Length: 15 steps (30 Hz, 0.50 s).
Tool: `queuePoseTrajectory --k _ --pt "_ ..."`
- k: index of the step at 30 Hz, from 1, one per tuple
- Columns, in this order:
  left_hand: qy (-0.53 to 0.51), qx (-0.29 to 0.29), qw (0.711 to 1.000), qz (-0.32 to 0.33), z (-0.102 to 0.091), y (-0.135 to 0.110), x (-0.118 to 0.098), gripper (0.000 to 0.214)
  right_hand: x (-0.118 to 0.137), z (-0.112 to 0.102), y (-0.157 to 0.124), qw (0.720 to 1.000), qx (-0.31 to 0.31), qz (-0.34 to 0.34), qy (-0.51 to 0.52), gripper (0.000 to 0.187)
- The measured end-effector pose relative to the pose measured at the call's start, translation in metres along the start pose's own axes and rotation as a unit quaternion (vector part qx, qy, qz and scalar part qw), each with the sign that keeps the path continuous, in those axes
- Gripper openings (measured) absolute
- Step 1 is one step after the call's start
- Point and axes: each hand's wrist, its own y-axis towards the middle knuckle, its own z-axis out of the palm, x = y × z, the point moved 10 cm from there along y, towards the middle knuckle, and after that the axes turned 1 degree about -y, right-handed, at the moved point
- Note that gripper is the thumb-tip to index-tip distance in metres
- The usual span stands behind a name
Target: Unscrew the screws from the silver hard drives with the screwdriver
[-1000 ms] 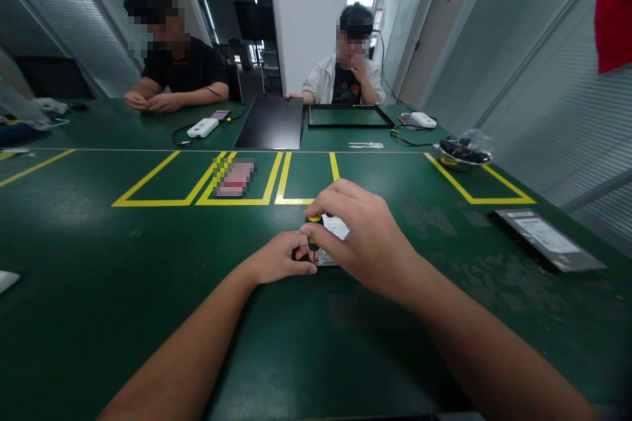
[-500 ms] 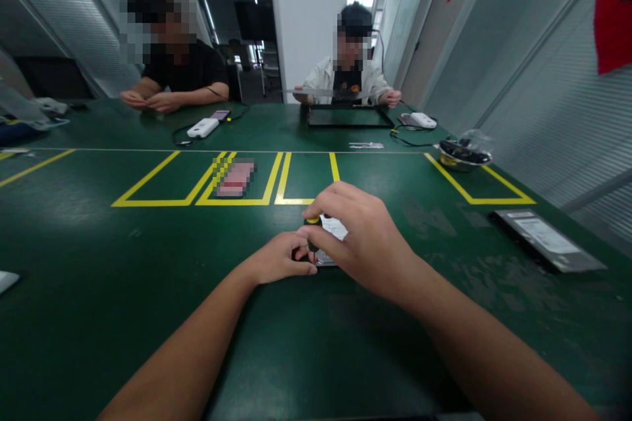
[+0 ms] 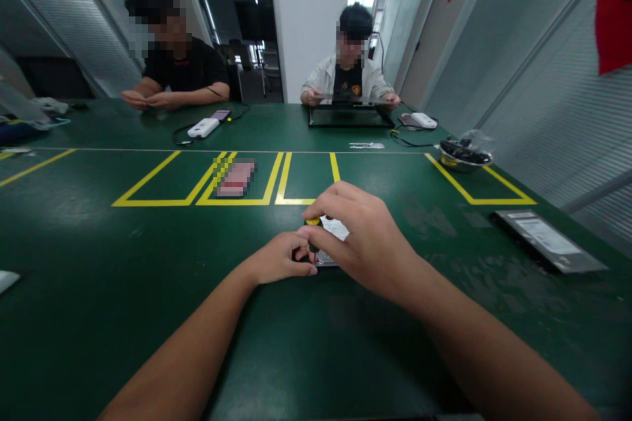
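A small hard drive (image 3: 334, 229) with a silver edge and a white label lies flat on the green table in front of me. My right hand (image 3: 363, 237) arches over it, thumb and fingers pinching the black and yellow handle of a screwdriver (image 3: 313, 221) held upright. The screwdriver's tip is hidden behind my fingers. At the drive's left side, my left hand (image 3: 284, 256) is curled closed against its edge, close beside the screwdriver; its fingertips are partly covered.
A larger drive with a label (image 3: 548, 240) lies to the right. Beyond it stands a metal bowl (image 3: 464, 161) of dark parts. Yellow tape outlines (image 3: 153, 202) and a pinkish phone (image 3: 236, 179) are ahead. Across the table, two people sit, one holding a flat panel (image 3: 353, 100) above a black frame.
My hands and the screwdriver look almost unmoved. The person opposite has shifted the thin panel to the right and lower over the black frame.
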Motion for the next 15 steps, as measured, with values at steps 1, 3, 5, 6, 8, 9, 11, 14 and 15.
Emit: queuePoseTrajectory --k 1,3,5,6,8,9,11,14,15 --pt "-0.001 -0.005 1.000 0.005 -0.0004 0.0003 0.0004 0.024 -0.0003 0.0002 0.0001 1.000 0.000 0.000 -0.004 0.013" --pt "0.005 -0.011 1.000 0.016 -0.0006 0.0011 0.0015 0.025 -0.0002 -0.0011 0.0003 1.000 -0.008 -0.004 -0.007 0.012" --pt "0.014 -0.008 0.999 0.027 0.0004 0.0020 0.0019 0.026 0.0003 -0.0032 0.0003 1.000 -0.018 -0.008 -0.010 0.011" --pt "0.019 -0.006 0.999 0.031 0.0007 0.0022 0.0018 0.025 0.0006 -0.0038 0.0003 1.000 -0.020 -0.009 -0.013 0.010" --pt "0.024 -0.001 0.999 0.032 0.0012 0.0024 0.0011 0.024 0.0017 -0.0042 0.0002 1.000 -0.020 -0.012 -0.019 0.008" --pt "0.024 0.001 0.999 0.030 0.0011 0.0021 0.0005 0.024 0.0022 -0.0041 0.0002 1.000 -0.018 -0.013 -0.020 0.007" --pt "0.025 -0.001 0.999 0.022 -0.0001 0.0012 -0.0012 0.024 0.0029 -0.0033 0.0002 1.000 -0.012 -0.013 -0.016 0.009" --pt "0.030 -0.005 0.999 0.013 -0.0019 -0.0003 -0.0034 0.025 0.0020 -0.0018 0.0006 1.000 -0.002 -0.005 -0.009 0.013" --pt "0.029 -0.004 1.000 0.011 -0.0020 -0.0005 -0.0035 0.025 0.0016 -0.0015 0.0007 1.000 0.001 -0.003 -0.010 0.012"
